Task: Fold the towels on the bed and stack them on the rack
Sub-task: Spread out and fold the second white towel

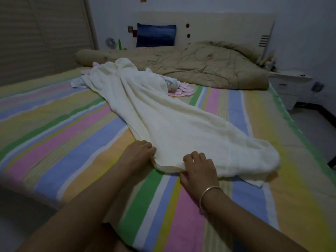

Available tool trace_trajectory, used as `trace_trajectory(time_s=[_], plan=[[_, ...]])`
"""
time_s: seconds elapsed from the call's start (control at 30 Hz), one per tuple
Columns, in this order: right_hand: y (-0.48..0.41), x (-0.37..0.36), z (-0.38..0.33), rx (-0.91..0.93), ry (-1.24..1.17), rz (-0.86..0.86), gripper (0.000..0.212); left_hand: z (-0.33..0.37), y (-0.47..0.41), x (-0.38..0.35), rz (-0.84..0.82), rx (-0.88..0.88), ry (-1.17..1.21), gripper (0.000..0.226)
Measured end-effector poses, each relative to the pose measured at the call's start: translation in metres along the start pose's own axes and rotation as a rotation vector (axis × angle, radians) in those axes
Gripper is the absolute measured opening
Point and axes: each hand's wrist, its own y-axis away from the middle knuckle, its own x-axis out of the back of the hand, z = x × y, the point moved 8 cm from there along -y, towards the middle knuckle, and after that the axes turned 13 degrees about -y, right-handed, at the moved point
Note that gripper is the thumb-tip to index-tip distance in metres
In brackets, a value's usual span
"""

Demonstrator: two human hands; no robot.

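Note:
A long cream towel (163, 117) lies stretched across the striped bed (63, 128), from the middle toward me. My left hand (140, 151) grips its near edge with curled fingers. My right hand (198, 168), a bangle on its wrist, pinches the same edge a little to the right, thumb under the cloth. More towels sit behind it in a heap: a pink one (181, 90) and a pale blue-white one (171, 82), partly hidden by the cream towel. The rack is not in view.
A rumpled tan quilt (200, 64) fills the head of the bed, with a blue pillow (156, 35) against the headboard (218, 26). A white nightstand (291, 84) stands right of the bed. A wardrobe (36, 33) stands at the left.

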Motion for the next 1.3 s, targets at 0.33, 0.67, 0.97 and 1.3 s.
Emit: trace_trajectory(time_s=[0.33,0.67,0.97,1.3], plan=[[-0.015,0.007,0.018,0.02,0.162,0.13,0.025,-0.037,0.037,0.0,-0.164,0.054,-0.145,0.016],[0.049,0.067,0.089,-0.008,-0.238,0.278,0.015,-0.032,0.104,-0.002,-0.03,0.195,0.211,0.019],[0.1,0.054,0.074,0.113,-0.24,-0.528,0.016,-0.021,0.128,0.008,-0.108,0.315,0.264,0.023],[0.144,0.051,0.061,0.073,-0.253,-1.014,0.035,0.008,0.161,0.006,-0.361,0.257,0.168,0.022]])
